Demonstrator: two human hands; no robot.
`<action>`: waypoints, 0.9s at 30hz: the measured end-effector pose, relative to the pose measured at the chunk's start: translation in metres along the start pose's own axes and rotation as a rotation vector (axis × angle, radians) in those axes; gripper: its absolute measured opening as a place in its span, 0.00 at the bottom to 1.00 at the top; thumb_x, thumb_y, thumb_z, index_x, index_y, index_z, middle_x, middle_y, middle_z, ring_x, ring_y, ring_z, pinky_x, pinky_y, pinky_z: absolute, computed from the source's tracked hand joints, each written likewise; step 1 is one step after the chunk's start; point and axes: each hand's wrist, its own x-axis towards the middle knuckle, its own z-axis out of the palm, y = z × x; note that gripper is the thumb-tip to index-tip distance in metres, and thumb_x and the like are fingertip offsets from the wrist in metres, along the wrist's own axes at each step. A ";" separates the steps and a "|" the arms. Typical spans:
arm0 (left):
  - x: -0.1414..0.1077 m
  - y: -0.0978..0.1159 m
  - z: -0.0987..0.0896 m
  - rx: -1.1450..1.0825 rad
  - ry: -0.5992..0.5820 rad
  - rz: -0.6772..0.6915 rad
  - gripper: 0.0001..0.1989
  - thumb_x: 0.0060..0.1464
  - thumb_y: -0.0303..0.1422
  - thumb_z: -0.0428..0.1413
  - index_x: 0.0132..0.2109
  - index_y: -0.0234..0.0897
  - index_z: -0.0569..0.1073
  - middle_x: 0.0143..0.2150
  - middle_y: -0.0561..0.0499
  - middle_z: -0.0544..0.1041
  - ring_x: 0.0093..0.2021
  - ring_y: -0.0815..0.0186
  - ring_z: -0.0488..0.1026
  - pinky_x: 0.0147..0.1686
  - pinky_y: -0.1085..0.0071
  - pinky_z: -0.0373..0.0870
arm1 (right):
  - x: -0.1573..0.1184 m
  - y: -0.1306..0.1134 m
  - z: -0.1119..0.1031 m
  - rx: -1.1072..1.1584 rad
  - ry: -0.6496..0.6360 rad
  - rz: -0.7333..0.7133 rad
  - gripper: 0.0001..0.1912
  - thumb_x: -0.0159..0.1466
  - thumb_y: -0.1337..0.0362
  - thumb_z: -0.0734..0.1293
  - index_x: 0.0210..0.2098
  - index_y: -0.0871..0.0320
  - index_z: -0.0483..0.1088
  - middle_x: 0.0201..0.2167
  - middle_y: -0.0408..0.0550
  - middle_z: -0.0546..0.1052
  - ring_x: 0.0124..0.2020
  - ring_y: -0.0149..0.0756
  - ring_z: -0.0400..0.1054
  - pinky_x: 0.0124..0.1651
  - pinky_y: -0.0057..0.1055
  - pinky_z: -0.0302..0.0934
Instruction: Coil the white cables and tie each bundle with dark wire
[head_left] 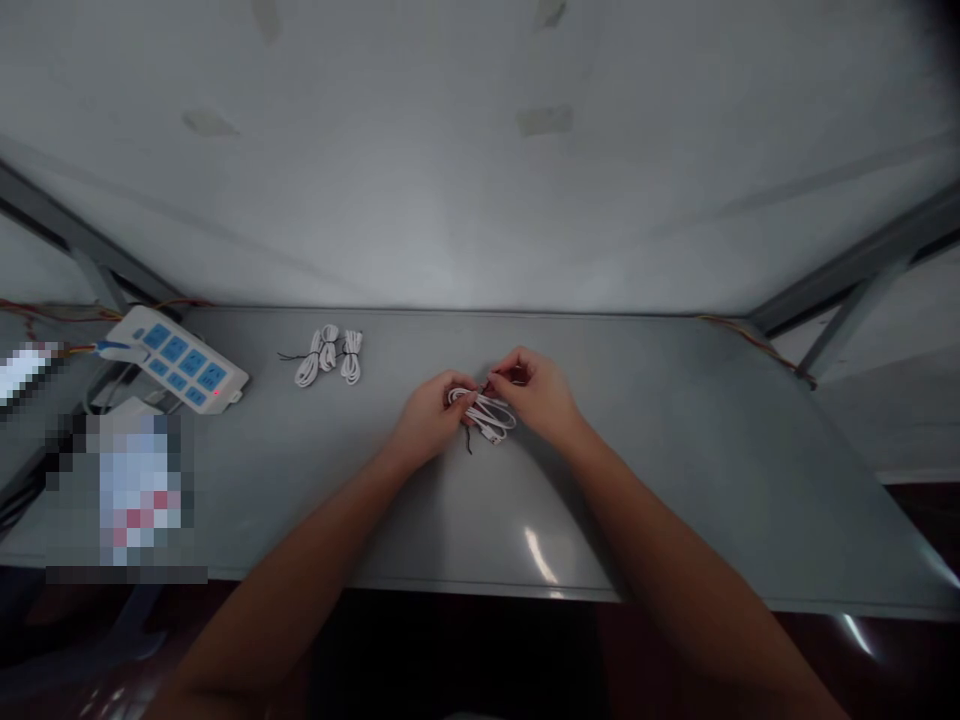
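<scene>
A coiled white USB cable (495,418) is held just above the middle of the table, its plug end pointing down toward the front edge. My left hand (439,412) is closed around the left side of the coil, thumb on top. A black twist tie (469,440) loops at the coil, one end dangling below my left fingers. My right hand (534,388) pinches at the upper side of the coil, seemingly on the tie's other end; the fingertips partly hide it. Further left lie several bundled white cables (330,352), bound with black ties.
A white power strip (184,360) with blue sockets and a lit red light lies at the left, a plug and cords beside it. A pixelated object (142,490) is at the front left. Grey table (675,450), with a pale panel (450,180) behind and metal braces on both sides.
</scene>
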 end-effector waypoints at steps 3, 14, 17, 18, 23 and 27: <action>-0.002 0.005 -0.001 0.004 -0.001 -0.028 0.11 0.60 0.35 0.58 0.48 0.37 0.76 0.34 0.51 0.82 0.26 0.64 0.79 0.30 0.68 0.73 | -0.001 -0.001 -0.001 -0.058 -0.002 -0.055 0.06 0.58 0.61 0.71 0.29 0.52 0.69 0.28 0.45 0.78 0.33 0.39 0.74 0.40 0.38 0.68; 0.007 -0.008 -0.011 -0.051 0.109 -0.099 0.13 0.59 0.36 0.59 0.47 0.34 0.81 0.31 0.50 0.81 0.25 0.66 0.76 0.32 0.70 0.72 | -0.016 -0.011 -0.013 -0.344 -0.406 -0.488 0.37 0.55 0.74 0.69 0.64 0.50 0.65 0.60 0.53 0.73 0.60 0.49 0.69 0.64 0.50 0.64; 0.005 -0.006 -0.012 -0.148 0.126 -0.139 0.14 0.58 0.37 0.60 0.46 0.33 0.80 0.37 0.48 0.82 0.26 0.68 0.75 0.32 0.70 0.72 | -0.019 -0.013 -0.009 -0.404 -0.437 -0.514 0.46 0.54 0.73 0.73 0.69 0.50 0.59 0.63 0.55 0.71 0.63 0.51 0.66 0.65 0.52 0.63; 0.004 -0.005 -0.012 -0.181 0.126 -0.150 0.14 0.58 0.37 0.61 0.46 0.32 0.80 0.38 0.48 0.82 0.25 0.69 0.75 0.31 0.71 0.72 | -0.020 -0.013 -0.007 -0.429 -0.422 -0.519 0.47 0.53 0.72 0.75 0.69 0.50 0.59 0.63 0.55 0.71 0.63 0.52 0.66 0.65 0.53 0.63; 0.004 -0.001 -0.013 -0.307 0.090 -0.171 0.14 0.56 0.35 0.63 0.46 0.33 0.81 0.41 0.47 0.82 0.27 0.70 0.74 0.32 0.71 0.72 | -0.020 -0.013 -0.003 -0.481 -0.437 -0.527 0.53 0.52 0.65 0.81 0.71 0.48 0.56 0.65 0.56 0.69 0.65 0.54 0.63 0.66 0.55 0.62; 0.005 -0.002 -0.012 -0.386 0.058 -0.178 0.11 0.55 0.33 0.62 0.44 0.33 0.82 0.42 0.45 0.83 0.33 0.67 0.76 0.31 0.73 0.71 | -0.022 -0.017 -0.002 -0.528 -0.437 -0.531 0.48 0.55 0.69 0.79 0.71 0.49 0.58 0.64 0.54 0.70 0.64 0.51 0.64 0.64 0.51 0.63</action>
